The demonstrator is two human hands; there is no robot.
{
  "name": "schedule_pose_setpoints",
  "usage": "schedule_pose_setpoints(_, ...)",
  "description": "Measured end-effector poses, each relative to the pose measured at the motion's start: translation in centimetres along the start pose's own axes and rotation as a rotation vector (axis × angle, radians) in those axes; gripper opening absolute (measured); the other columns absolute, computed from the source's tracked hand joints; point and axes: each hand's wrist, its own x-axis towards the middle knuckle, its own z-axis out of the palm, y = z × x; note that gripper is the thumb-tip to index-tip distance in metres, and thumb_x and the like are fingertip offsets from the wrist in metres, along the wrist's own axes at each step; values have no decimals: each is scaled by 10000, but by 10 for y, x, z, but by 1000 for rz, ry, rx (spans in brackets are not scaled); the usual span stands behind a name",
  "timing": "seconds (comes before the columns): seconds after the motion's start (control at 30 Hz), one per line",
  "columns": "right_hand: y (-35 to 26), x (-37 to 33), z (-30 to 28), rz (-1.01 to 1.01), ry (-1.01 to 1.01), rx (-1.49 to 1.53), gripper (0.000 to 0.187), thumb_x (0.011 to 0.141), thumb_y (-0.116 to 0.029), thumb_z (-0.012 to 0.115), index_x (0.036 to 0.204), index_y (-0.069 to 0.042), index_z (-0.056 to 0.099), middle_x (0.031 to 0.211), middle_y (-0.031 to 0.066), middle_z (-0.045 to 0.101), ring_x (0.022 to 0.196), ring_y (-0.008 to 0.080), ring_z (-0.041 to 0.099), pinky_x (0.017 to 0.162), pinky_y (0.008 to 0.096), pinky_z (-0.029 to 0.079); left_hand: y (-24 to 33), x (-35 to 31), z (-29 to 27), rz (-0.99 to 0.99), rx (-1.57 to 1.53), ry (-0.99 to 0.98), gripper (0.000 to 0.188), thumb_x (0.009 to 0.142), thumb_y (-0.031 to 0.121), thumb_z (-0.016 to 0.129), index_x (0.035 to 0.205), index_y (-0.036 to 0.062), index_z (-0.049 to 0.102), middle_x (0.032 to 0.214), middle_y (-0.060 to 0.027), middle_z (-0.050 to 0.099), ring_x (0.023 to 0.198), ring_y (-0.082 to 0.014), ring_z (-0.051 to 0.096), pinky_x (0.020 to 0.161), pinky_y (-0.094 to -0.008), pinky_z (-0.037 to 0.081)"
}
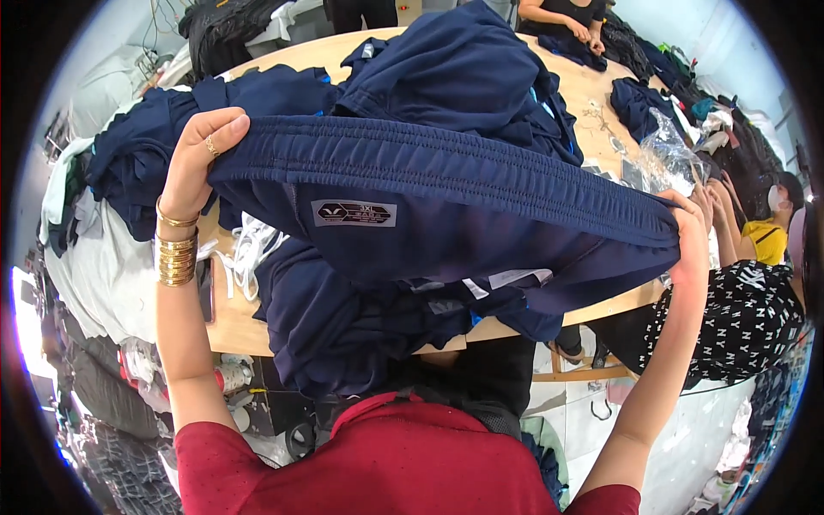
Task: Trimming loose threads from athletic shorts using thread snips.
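Observation:
A pair of navy pants is stretched wide by its gathered elastic waistband, held up above the table. My left hand, with a ring and gold bangles at the wrist, is closed around the waistband's left end. At the right end, my right hand grips the same waistband. A grey printed label shows on the inside of the back. White tags or strips hang near the front edge. The legs of the pants merge with the navy cloth below, so I cannot tell where they end.
Navy garment piles cover the far middle of the wooden table, with more at the left. White cords lie beside my left arm. Clear plastic bags sit at the right. Other people work at the far side and right.

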Motion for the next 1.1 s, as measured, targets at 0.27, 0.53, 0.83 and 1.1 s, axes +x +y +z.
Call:
schedule_pose_setpoints(0.27,-4,5,-23,-54,-45,-39,225,743,-52,437,874,11,608,813,22,600,734,83,551,659,182,413,12,7,20,94,47,100,225,895,159,539,737,1,564,727,83,517,690,6,434,643,-167,359)
schedule_pose_setpoints(0.53,-29,48,-30,-221,-142,155,284,801,-131,469,1011,-3,611,966,62,604,884,134,578,803,237,442,41,-6,28,154,-47,11,210,895,169,551,888,-22,639,831,31,622,751,-19,542,708,-160,415)
schedule_pose_setpoints(0.83,-151,100,179,-493,-158,174,279,827,-182,607,1084,-79,577,817,23,593,698,103,549,607,224,435,80,-30,74,171,480,-67,179,777,123,676,834,-24,590,753,11,571,718,-32,499,652,-179,409)
schedule_pose_setpoints(1.1,-8,59,171,-832,-558,-595,498,776,-215,642,1234,-100,483,1268,91,489,1222,237,421,1025,324,311,-66,-105,4,-463,553,-378,222,766,188,683,803,9,557,685,-28,513,696,-90,479,648,-263,410)
